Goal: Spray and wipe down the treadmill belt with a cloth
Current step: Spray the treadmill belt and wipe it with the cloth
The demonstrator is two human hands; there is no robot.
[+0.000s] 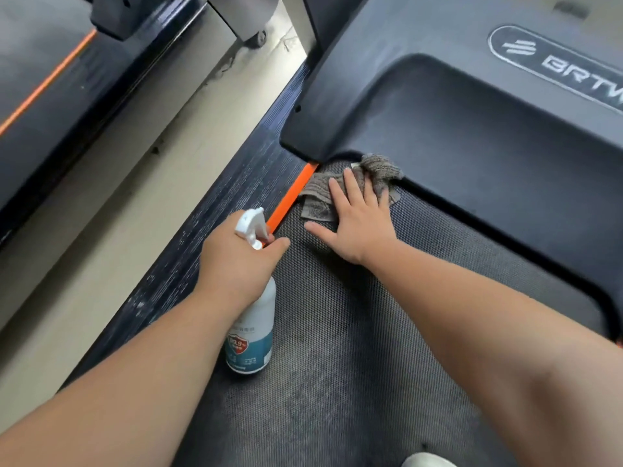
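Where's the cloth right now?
In the head view, upper middle: the grey cloth lies on the treadmill belt under the right hand, beside the orange strip.

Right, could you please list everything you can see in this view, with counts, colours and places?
treadmill belt: one, dark grey, under both arms.
cloth: one, grey-brown, crumpled on belt's front left corner.
spray bottle: one, white, teal label, at belt's left edge.
trim strip: one, orange, along belt's left edge.
motor cover: one, black, ahead of belt.
second treadmill: one, black with orange stripe, far left.
left hand: one, grips spray bottle's neck.
right hand: one, flat on cloth.
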